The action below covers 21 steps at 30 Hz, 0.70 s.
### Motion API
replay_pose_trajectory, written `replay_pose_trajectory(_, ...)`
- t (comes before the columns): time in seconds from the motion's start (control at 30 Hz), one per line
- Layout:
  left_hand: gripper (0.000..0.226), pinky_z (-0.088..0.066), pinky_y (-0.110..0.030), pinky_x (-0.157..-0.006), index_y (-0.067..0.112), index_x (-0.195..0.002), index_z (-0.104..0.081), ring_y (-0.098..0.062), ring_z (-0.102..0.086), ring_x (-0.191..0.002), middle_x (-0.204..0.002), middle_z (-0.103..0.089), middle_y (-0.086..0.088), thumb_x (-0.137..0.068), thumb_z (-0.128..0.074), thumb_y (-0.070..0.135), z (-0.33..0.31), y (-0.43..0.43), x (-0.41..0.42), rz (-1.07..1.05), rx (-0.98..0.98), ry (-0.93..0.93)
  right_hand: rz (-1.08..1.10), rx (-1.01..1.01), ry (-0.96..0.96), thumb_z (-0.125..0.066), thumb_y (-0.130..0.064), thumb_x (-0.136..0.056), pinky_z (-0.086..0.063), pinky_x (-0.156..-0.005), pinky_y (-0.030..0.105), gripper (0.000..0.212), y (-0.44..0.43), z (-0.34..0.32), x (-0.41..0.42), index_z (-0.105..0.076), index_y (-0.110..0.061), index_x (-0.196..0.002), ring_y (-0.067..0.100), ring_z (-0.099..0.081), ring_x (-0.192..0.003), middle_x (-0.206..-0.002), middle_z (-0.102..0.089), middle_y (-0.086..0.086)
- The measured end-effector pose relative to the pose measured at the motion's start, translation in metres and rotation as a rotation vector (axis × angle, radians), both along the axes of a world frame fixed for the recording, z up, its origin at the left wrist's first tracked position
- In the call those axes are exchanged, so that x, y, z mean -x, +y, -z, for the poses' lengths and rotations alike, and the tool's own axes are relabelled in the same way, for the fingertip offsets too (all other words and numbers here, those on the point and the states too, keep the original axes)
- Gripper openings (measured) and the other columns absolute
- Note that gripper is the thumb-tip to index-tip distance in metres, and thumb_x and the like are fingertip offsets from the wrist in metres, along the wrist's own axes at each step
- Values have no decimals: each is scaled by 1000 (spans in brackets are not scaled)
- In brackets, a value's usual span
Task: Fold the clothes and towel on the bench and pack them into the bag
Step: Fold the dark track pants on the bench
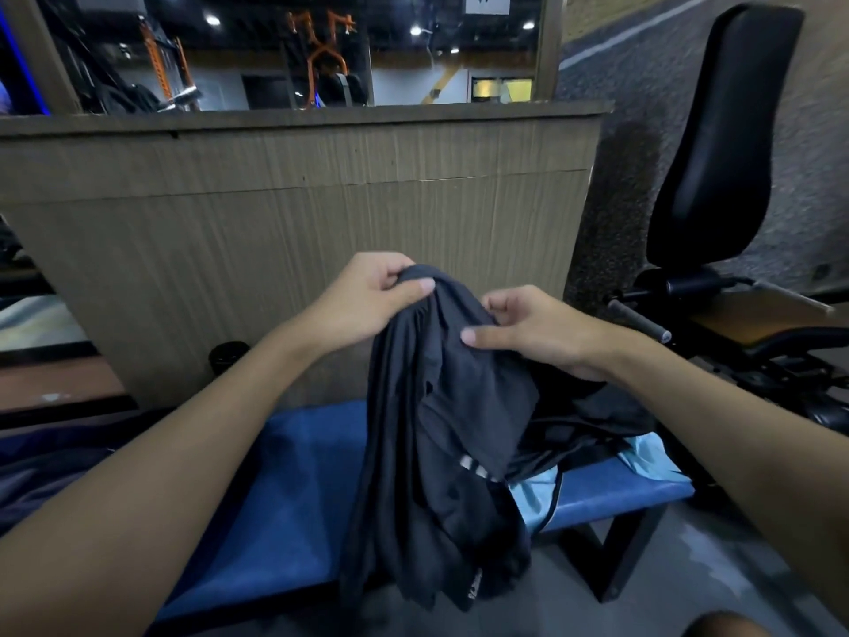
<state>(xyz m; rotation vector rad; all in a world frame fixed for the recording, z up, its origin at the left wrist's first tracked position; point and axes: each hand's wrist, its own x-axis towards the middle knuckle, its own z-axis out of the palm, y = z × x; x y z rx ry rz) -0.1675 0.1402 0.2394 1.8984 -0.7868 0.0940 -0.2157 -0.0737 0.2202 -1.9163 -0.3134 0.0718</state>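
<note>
So, head view: your left hand [367, 301] pinches the bunched top of a dark grey garment [441, 429], thumb on the fabric. Your right hand [537, 328] grips the same top edge just beside it, at 3 o'clock. The garment hangs toward 6 o'clock over the front of the blue bench [294, 475]. At 4 o'clock, black clothes [597, 416] lie on a light blue cloth [652, 452] on the bench. A black gym seat [716, 131] stands at 2 o'clock.
</note>
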Motion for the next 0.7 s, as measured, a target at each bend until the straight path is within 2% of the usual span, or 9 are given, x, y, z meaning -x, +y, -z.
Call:
replay_pose_trajectory(0.1, 27, -49, -20, -64, -7, -102, -65, -9, -62, -72, -87, -67, -7, -103, -50, 16, -7, 13, -8, -113, 13, 13, 20, 51, 56, -63, -23, -94, -55, -86, 42, 30, -11, 8, 2, -65, 6, -105, 30, -69, -91, -103, -72, 18)
replay_pose_trajectory(0.2, 43, -42, -31, -74, -11, -104, -61, -18, -57, -79, -90, -63, -10, -103, -50, 31, -3, 21, -17, -207, -140, 48, 139, -85, -45, -60, -23, -96, -50, -71, 38, 25, -6, 0, 1, -61, 1, -91, 27, -62, -77, -87, -68, 16)
replay_pose_trajectory(0.27, 31, -46, -31, -82, 5, -114, -65, -11, -62, -88, -102, -68, 0, -100, -55, 30, 1, 16, -12, -174, -176, 81, 197, -165, -114, -63, -20, -95, -47, -65, 34, 19, 3, -12, -1, -59, -7, -81, 21, -57, -71, -80, -62, 13)
replay_pose_trajectory(0.3, 34, -48, -25, -89, 14, -124, -63, -3, -64, -96, -111, -68, 6, -97, -60, 34, 2, 10, -4, -112, -153, 118, 204, -184, -134, -65, -19, -93, -46, -64, 33, 20, 8, -18, -2, -58, -10, -77, 21, -56, -69, -79, -61, 13)
replay_pose_trajectory(0.37, 65, -45, -20, -101, 20, -140, -50, 6, -60, -110, -126, -62, 10, -83, -69, 45, -1, -5, 13, 6, -76, 165, 179, -173, -160, -68, -17, -91, -45, -63, 33, 24, 18, -27, -3, -58, -13, -69, 20, -57, -67, -76, -63, 13)
replay_pose_trajectory(0.4, 70, -46, -20, -101, 18, -142, -49, 4, -60, -113, -128, -63, 8, -79, -71, 43, 0, -10, 17, 57, -41, 178, 160, -158, -170, -69, -16, -90, -46, -62, 33, 26, 24, -30, -3, -59, -14, -67, 19, -57, -65, -74, -64, 12)
replay_pose_trajectory(0.5, 34, -55, -22, -86, 13, -119, -66, -12, -70, -102, -110, -75, -6, -87, -72, 16, -4, -17, 22, 111, 1, 176, 160, -160, -202, -72, -13, -87, -49, -68, 38, 21, 32, -33, -4, -60, -12, -70, 23, -61, -70, -80, -67, 17)
replay_pose_trajectory(0.6, 17, -58, -28, -83, 4, -108, -69, -16, -71, -92, -101, -75, -9, -92, -67, 10, -8, -13, 19, 37, 24, 116, 131, -245, -185, -74, -17, -86, -49, -74, 39, 13, 26, -28, -2, -62, -11, -86, 25, -63, -80, -87, -68, 14)
replay_pose_trajectory(0.7, 16, -57, -30, -82, 0, -110, -66, -17, -70, -90, -101, -73, -11, -97, -58, 7, -12, -8, 13, -18, 212, 113, 24, -303, -66, -79, -23, -78, -53, -84, 41, 38, 14, -12, 1, -59, -9, -108, 28, -68, -95, -106, -70, 14)
